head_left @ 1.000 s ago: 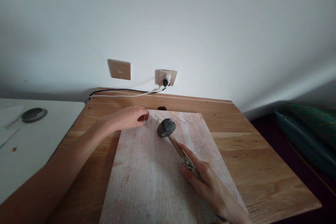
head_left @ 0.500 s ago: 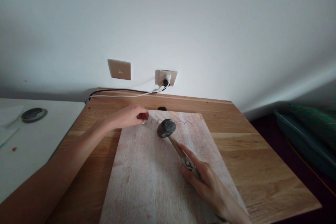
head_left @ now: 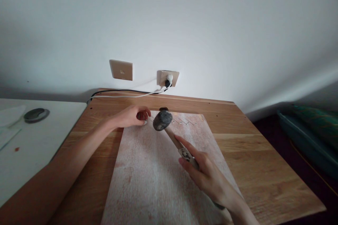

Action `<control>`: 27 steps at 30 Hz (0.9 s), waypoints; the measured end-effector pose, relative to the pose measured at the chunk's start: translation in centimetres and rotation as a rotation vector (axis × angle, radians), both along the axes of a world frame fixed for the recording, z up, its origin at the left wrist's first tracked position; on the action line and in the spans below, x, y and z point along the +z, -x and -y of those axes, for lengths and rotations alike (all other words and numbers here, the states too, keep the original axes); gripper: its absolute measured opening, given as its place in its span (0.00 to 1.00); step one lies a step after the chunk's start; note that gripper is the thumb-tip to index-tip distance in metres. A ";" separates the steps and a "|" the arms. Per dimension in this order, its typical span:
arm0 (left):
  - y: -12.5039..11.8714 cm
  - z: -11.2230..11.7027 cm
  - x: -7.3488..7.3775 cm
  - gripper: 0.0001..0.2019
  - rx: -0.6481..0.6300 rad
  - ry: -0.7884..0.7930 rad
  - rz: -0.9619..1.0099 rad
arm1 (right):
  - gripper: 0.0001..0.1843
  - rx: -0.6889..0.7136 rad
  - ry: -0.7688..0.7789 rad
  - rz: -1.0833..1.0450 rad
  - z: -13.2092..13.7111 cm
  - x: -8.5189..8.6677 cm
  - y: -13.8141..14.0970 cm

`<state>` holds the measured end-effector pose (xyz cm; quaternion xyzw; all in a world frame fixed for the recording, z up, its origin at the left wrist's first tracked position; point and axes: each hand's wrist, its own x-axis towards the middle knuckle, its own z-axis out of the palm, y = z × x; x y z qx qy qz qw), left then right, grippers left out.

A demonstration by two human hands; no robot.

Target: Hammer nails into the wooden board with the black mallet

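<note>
My right hand [head_left: 208,170] is closed round the wooden handle of a mallet [head_left: 163,120] with a dark, worn head. The mallet head hangs over the far part of a pale, reddish-white board [head_left: 139,175] and hides part of a row of thin nails [head_left: 187,123] along its far edge. At the board's far left corner is my left hand [head_left: 133,115], its fingers curled inward. A small pale bit shows beneath its fingertips; what it holds is too small to name.
The board lies on a wooden tabletop [head_left: 253,161]. Behind it, white and black cables [head_left: 126,93] run to a wall socket [head_left: 174,80]. A white surface [head_left: 63,123] with a round grey cable cover [head_left: 36,115] adjoins at left. A dark teal cushion [head_left: 308,140] lies at right.
The mallet head has moved left and slightly farther away, toward my left hand. My left hand stays at the far left corner, its fingers shifted a little. The view has shifted slightly.
</note>
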<state>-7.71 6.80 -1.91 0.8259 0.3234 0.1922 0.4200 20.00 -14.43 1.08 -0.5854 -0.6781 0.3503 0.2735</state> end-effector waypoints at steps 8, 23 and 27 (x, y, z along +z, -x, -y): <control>0.3 0.0 -0.5 0.15 0.030 0.001 0.000 | 0.35 0.103 -0.028 0.037 -3.4 1.3 1.9; 0.4 -0.2 -0.8 0.19 0.030 0.006 0.109 | 0.36 0.157 -0.081 0.077 -3.8 -0.1 2.6; 0.4 -0.2 -0.7 0.21 0.018 -0.004 0.110 | 0.37 0.164 -0.081 0.076 -3.9 -0.1 2.6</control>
